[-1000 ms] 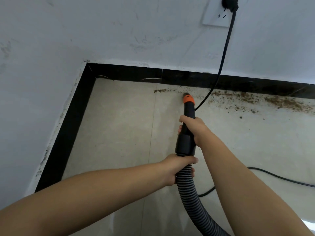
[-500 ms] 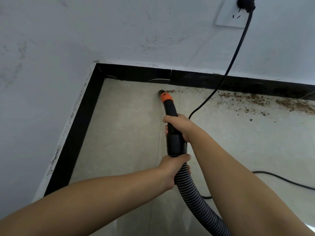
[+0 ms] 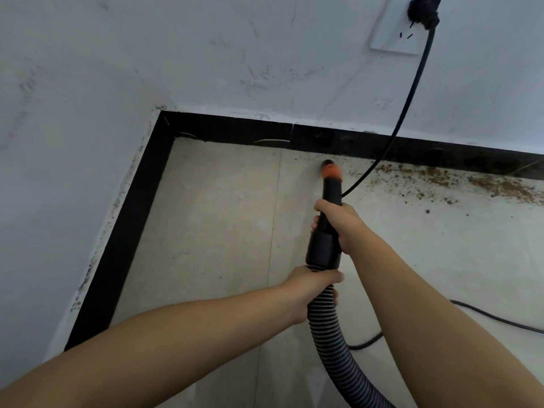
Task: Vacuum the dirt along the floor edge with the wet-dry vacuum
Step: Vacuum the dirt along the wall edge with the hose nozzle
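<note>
Orange-tipped black vacuum nozzle (image 3: pixel 330 184) at black baseboard (image 3: pixel 235 129) edge; brown dirt (image 3: pixel 471 181) rightward. Right hand (image 3: pixel 338 223) grips nozzle, left hand (image 3: pixel 312 293) grips ribbed grey hose (image 3: pixel 329 334). Bare grey floor (image 3: pixel 220 216) leftward.

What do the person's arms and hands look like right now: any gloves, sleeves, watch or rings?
Both forearms are bare along all that shows in the head view; no sleeve edge comes into frame. The left hand and the right hand wear no gloves. No watch, band or bracelet shows at either wrist, and no ring can be made out on the visible fingers.
</note>
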Available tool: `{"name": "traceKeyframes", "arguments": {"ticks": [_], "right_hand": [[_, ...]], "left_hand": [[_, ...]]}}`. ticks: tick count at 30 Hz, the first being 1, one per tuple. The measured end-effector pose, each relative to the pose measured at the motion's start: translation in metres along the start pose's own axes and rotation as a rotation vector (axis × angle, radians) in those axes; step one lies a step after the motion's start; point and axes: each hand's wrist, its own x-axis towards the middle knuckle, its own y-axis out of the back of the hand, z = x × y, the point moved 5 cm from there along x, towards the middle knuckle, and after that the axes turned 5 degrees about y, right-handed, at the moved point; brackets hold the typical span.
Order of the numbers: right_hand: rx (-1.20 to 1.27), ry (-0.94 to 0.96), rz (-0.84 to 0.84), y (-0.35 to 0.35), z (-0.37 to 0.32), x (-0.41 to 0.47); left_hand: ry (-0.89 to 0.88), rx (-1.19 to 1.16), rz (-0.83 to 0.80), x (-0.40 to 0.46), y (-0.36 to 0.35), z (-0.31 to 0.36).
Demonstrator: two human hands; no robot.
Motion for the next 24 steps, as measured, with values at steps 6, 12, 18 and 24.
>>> {"name": "traceKeyframes", "arguments": {"ticks": [6, 12, 18, 24], "right_hand": [[-0.046, 0.009, -0.059, -0.005, -0.009, 0.005], [-0.176, 0.016, -0.229, -0.045, -0.007, 0.002], [-0.076, 0.013, -0.09, -0.015, -0.014, 0.014], [0.001, -0.003, 0.002, 0.029, -0.019, 0.022]], "left_hand": [[-0.029, -0.073, 0.021, 0.006, -0.006, 0.003], [-0.03, -0.173, 0.062, 0.009, 0.014, -0.004], [-0.037, -0.105, 0.028, 0.015, 0.002, 0.01], [-0.04, -0.053, -0.013, 0.021, -0.029, 0.019]]}}
